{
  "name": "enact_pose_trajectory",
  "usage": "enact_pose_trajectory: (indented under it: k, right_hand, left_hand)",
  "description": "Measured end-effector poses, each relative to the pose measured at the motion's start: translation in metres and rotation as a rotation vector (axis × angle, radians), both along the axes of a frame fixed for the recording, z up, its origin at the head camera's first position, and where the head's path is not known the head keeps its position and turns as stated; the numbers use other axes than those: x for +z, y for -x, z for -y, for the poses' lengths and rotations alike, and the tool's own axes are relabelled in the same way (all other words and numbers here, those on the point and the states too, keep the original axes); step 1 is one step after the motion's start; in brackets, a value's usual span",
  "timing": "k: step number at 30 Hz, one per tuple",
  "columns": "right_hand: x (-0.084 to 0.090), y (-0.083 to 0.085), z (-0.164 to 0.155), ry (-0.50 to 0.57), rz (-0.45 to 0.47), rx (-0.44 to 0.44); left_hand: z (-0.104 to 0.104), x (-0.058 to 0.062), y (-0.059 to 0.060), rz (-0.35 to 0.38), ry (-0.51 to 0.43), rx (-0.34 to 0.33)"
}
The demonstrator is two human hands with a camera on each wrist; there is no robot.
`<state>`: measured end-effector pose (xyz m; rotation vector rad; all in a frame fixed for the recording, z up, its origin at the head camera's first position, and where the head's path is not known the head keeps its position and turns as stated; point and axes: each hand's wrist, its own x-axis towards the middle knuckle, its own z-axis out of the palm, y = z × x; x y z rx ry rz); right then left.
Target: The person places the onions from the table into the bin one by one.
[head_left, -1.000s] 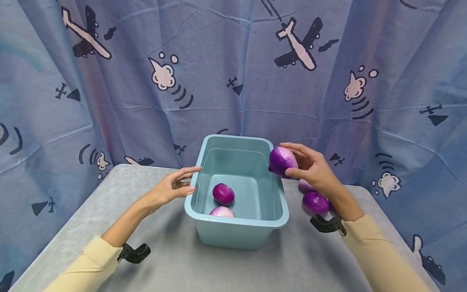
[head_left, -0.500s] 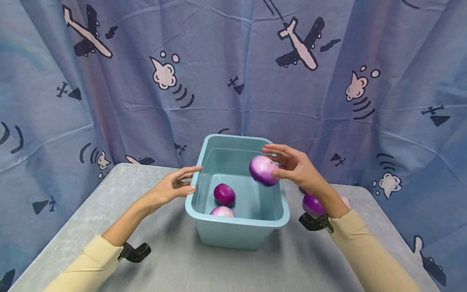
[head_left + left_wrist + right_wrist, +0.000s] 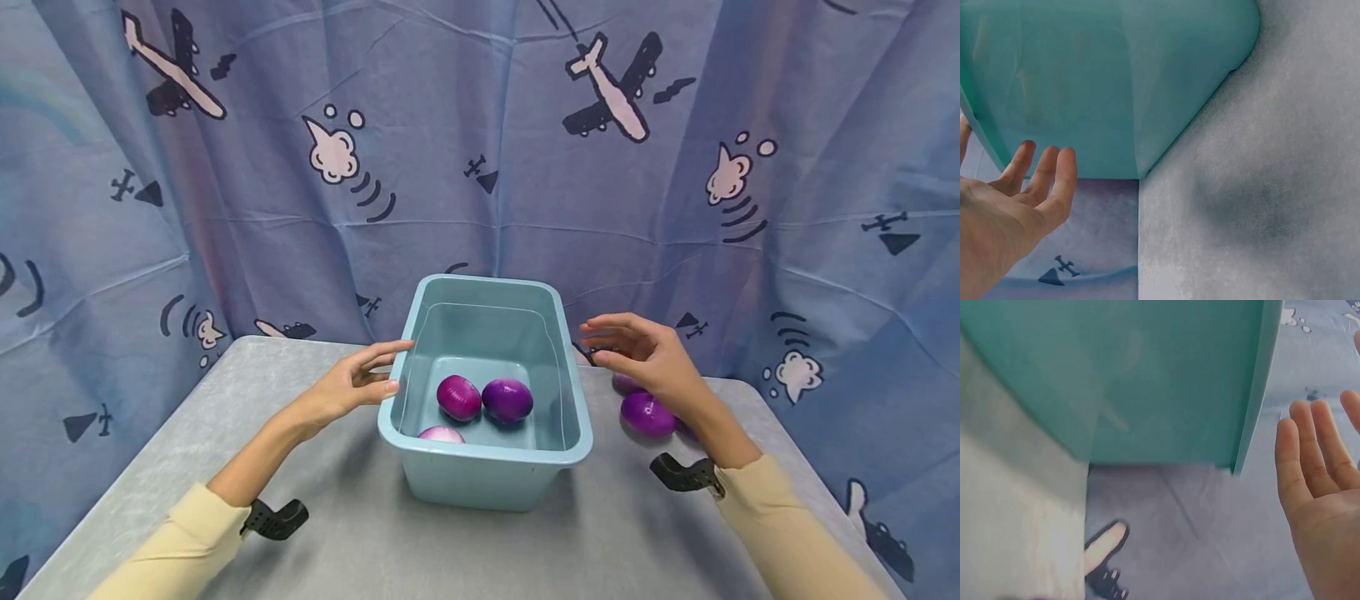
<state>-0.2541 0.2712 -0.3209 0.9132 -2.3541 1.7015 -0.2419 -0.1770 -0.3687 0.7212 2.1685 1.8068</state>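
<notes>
A light blue plastic tub [image 3: 480, 483] stands on the table with three red onions inside: a magenta one [image 3: 459, 397], a dark purple one [image 3: 507, 401] beside it, and a pale one [image 3: 441, 434] partly hidden by the front rim. My left hand [image 3: 347, 388] is at the tub's left rim, fingers relaxed; the left wrist view shows its fingers [image 3: 1065, 172] loosely bent by the outer wall. Just right of the tub, my right hand [image 3: 648, 358] hovers with nothing in it. In the right wrist view its fingers [image 3: 1322, 440] are extended beside the rim.
More red onions [image 3: 648, 415] lie on the grey table [image 3: 360, 533] to the right, partly covered by the right hand and wrist. A blue curtain [image 3: 450, 150] printed with airplanes hangs behind the table. Each wrist wears a black band [image 3: 277, 521].
My right hand carried an onion left over the tub, released it, and moved back to the right. The dark purple onion now lies inside; the pale one shifted slightly left. My left hand stayed put.
</notes>
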Motion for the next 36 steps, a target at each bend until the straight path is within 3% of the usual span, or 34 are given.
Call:
enact_pose_trajectory:
  k: [10,21,36]
  right_hand:
    - [-0.02,-0.019,-0.047,-0.072,0.017,-0.15]
    - [-0.037,-0.035,-0.097,-0.124,0.038,-0.221]
    - [-0.057,-0.051,-0.132,-0.225,0.067,-0.308]
  left_hand:
    - [0.001,-0.001,0.0,0.0,0.003,0.001]
    - [0.001,0.0,0.0,0.003,0.021,0.009]
    - [0.001,0.0,0.001,0.005,0.013,-0.007]
